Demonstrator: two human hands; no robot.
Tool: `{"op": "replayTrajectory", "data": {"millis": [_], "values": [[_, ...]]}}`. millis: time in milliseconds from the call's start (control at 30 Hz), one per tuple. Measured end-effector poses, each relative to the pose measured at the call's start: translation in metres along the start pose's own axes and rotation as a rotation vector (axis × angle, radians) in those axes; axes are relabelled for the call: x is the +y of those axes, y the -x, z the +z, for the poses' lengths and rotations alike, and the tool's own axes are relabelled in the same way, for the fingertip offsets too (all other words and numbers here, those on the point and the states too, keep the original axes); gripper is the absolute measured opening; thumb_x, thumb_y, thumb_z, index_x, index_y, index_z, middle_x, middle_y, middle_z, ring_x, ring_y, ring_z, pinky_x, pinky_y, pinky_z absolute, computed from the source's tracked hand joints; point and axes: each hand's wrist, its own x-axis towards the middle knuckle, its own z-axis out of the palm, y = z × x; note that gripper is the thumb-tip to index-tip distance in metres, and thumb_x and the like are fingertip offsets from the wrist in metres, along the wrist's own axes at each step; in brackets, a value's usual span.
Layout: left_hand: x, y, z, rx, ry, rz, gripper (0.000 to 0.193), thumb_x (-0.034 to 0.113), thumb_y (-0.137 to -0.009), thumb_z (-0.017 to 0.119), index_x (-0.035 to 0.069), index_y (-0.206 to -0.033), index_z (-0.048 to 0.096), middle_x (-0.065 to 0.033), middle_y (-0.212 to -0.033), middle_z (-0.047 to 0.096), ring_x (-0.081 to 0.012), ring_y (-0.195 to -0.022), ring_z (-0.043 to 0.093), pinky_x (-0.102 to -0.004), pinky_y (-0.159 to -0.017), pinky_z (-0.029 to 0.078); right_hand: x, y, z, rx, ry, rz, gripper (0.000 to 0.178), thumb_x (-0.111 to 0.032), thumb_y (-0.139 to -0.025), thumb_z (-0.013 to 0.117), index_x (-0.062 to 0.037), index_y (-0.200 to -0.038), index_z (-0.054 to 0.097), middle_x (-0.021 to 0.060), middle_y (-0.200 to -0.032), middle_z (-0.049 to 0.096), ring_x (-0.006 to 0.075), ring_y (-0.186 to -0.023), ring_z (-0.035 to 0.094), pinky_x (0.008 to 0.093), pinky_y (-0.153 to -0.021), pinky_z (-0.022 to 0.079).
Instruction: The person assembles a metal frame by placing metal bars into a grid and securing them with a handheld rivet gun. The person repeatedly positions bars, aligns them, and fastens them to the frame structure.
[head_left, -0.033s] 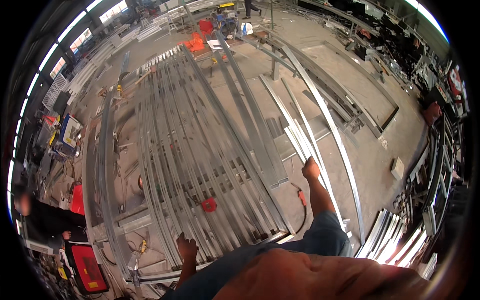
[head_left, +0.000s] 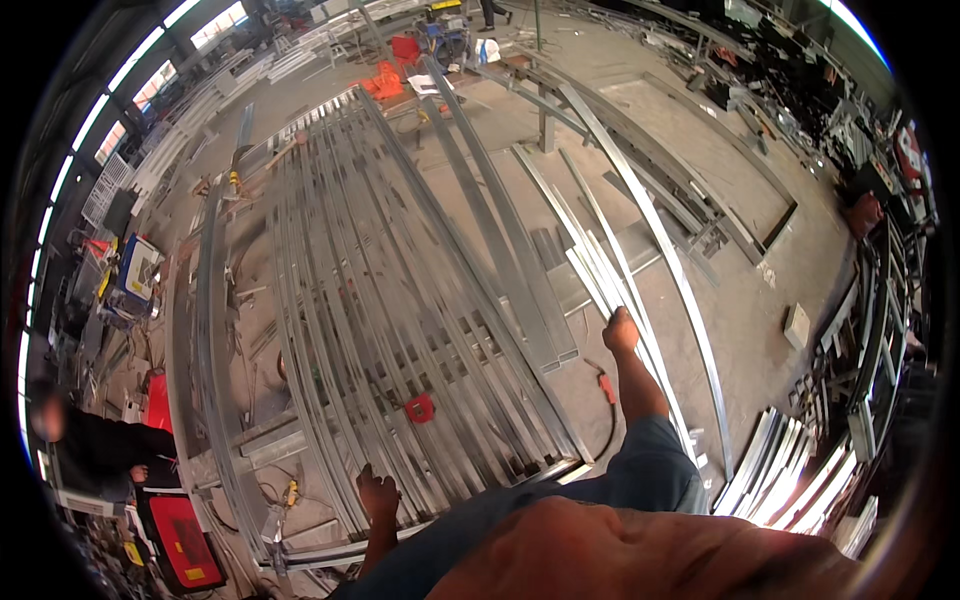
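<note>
My right hand (head_left: pixel 621 330) is closed around the near part of some light metal bars (head_left: pixel 597 278), which lie lengthwise to the right of a large metal frame. My left hand (head_left: pixel 378 492) hovers over or touches the near edge of that metal frame (head_left: pixel 470 290); its fingers are partly spread, and nothing shows in them. Whether it touches the metal I cannot tell. The frame is filled with several long parallel grey tubes. A small red tool (head_left: pixel 420 407) sits on the tubes, its kind unclear.
Right of my right hand runs a long curved-looking metal strip (head_left: pixel 672 260). A red-handled cable tool (head_left: pixel 607 388) lies on the floor. A stack of metal profiles (head_left: pixel 775 465) is at the lower right. On the left, a person in dark clothing (head_left: pixel 110 440) is beside a red case (head_left: pixel 182 540).
</note>
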Motion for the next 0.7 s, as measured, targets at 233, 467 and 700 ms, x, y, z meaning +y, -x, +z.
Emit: {"op": "replayTrajectory", "data": {"millis": [233, 467, 700], "values": [[-0.049, 0.000, -0.002, 0.005, -0.109, 0.060, 0.060, 0.007, -0.079, 0.063, -0.006, -0.137, 0.054, -0.0249, -0.125, 0.057, -0.0361, -0.101, 0.066, -0.0457, -0.088, 0.054, -0.001, -0.011, 0.036, -0.032, -0.023, 0.053, 0.022, -0.008, -0.088, 0.053, -0.0052, -0.109, 0.056, 0.0237, -0.104, 0.068, 0.0442, -0.097, 0.066, 0.0542, -0.081, 0.052], [-0.075, -0.009, 0.012, 0.007, -0.219, 0.029, 0.062, 0.013, -0.081, 0.063, -0.006, -0.138, 0.054, -0.0267, -0.123, 0.060, -0.0417, -0.105, 0.062, -0.0476, -0.095, 0.049, -0.104, -0.066, 0.004, -0.221, -0.045, 0.053, 0.028, -0.010, -0.085, 0.055, -0.0028, -0.112, 0.053, 0.0279, -0.102, 0.068, 0.0453, -0.100, 0.066, 0.0555, -0.085, 0.052], [-0.043, -0.003, 0.018, 0.087, 0.157, 0.007, 0.060, 0.009, -0.082, 0.067, -0.006, -0.138, 0.054, -0.0242, -0.124, 0.062, -0.0290, -0.098, 0.069, -0.0404, -0.085, 0.055, -0.290, -0.121, -0.170, -0.099, -0.273, -0.474, 0.045, -0.016, -0.076, 0.066, 0.0021, -0.117, 0.058, 0.0259, -0.094, 0.068, 0.0407, -0.091, 0.067, 0.0485, -0.080, 0.052]]}}
